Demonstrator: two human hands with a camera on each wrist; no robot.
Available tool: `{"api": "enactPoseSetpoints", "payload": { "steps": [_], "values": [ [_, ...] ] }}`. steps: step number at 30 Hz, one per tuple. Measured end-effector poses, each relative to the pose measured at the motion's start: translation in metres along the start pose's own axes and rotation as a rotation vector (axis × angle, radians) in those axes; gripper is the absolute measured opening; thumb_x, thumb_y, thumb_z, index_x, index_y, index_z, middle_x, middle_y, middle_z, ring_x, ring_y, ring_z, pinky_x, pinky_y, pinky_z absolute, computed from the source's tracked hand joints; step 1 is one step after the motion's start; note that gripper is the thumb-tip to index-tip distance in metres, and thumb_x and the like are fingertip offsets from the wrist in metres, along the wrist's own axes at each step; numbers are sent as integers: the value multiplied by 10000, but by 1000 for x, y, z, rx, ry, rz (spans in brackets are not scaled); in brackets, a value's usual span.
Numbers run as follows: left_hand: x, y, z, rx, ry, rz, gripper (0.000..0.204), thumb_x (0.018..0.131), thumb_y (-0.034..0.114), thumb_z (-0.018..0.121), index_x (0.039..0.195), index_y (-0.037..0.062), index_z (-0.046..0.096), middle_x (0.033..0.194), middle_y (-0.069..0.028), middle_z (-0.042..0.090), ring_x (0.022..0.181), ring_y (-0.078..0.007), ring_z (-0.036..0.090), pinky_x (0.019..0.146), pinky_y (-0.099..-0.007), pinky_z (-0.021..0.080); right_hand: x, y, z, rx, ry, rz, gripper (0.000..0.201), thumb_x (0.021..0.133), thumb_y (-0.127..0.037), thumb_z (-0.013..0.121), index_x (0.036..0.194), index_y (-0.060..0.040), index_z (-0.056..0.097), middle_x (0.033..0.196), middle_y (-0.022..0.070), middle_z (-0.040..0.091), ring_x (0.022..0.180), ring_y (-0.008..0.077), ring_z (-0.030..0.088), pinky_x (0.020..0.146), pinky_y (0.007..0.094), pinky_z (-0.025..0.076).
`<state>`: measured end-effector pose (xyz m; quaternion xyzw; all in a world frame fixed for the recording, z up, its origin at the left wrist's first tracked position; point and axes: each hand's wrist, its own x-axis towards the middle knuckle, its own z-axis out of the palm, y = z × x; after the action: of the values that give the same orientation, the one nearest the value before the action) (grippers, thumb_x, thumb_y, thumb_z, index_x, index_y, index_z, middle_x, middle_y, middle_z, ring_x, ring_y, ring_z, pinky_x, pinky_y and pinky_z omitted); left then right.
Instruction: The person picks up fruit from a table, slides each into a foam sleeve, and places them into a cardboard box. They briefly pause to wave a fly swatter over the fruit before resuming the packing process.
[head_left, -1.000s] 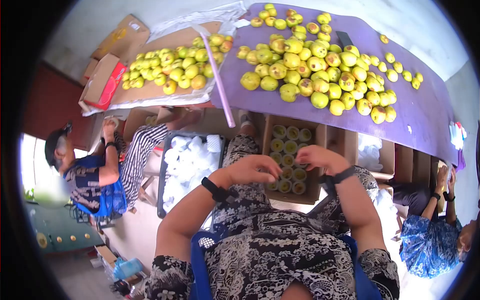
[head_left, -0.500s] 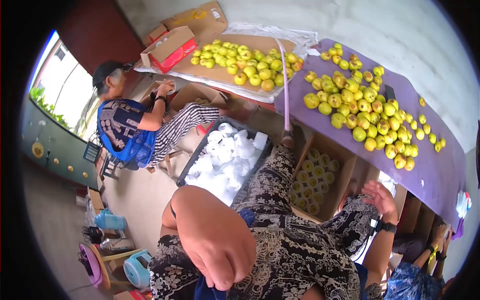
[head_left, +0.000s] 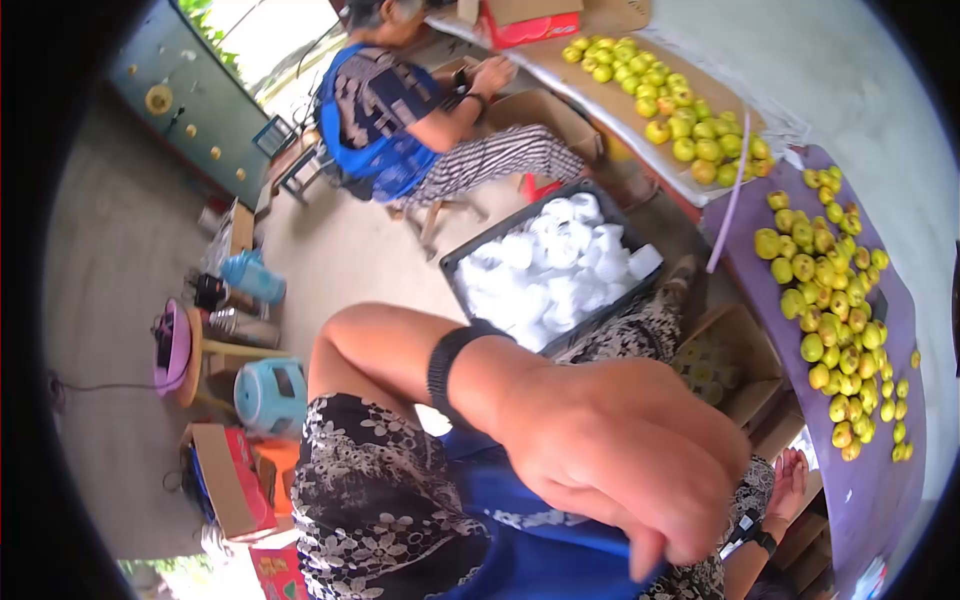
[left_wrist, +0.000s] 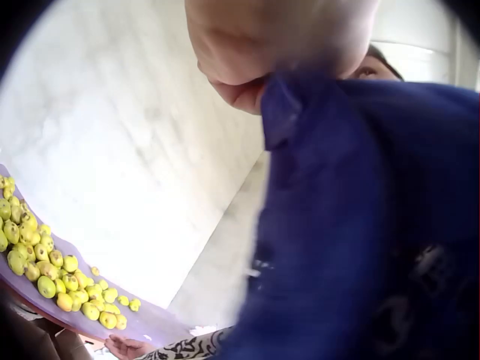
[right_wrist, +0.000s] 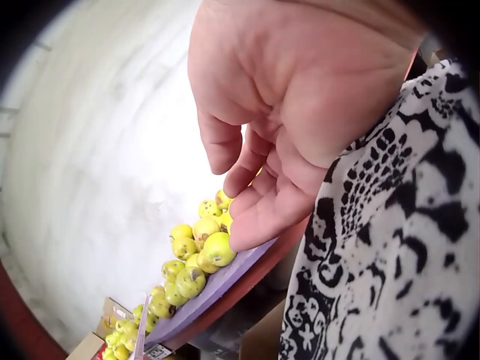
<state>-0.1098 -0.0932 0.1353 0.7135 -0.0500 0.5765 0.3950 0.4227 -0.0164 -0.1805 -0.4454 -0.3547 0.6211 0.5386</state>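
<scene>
My left hand (head_left: 625, 450) is raised in front of my chest in the head view, its fingers curled. In the left wrist view that hand (left_wrist: 281, 45) pinches the edge of a blue cloth (left_wrist: 322, 217), which also lies across my front in the head view (head_left: 540, 550). My right hand (head_left: 788, 485) rests palm up by my patterned clothing at the lower right. Seen from the right wrist, this hand (right_wrist: 277, 112) has loosely bent fingers and holds nothing, beside the black-and-white fabric (right_wrist: 382, 217).
Yellow-green fruit (head_left: 830, 300) covers part of a purple table (head_left: 740, 220) on the right. A black crate (head_left: 455, 265) of white foam nets stands ahead, with a cardboard box (head_left: 765, 375) beside it. Another person (head_left: 400, 120) sits beyond. A blue stool (head_left: 270, 397) stands left.
My view has swung left. My left hand has come up from near my lap, drawing the blue cloth with it. My right hand has moved away from the box of fruit to my side.
</scene>
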Motion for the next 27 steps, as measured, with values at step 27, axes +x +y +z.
{"api": "enactPoseSetpoints", "payload": {
  "steps": [27],
  "values": [
    [1, -20, 15, -511, -180, -183, 312, 864, 294, 667, 803, -4, 600, 749, -110, 604, 666, -322, 579, 577, -375, 458, 4, 0, 23, -236, 161, 12, 277, 963, -178, 552, 1218, -70, 535, 1193, 52, 582, 1126, 175, 555, 928, 320, 473]
  ]
}}
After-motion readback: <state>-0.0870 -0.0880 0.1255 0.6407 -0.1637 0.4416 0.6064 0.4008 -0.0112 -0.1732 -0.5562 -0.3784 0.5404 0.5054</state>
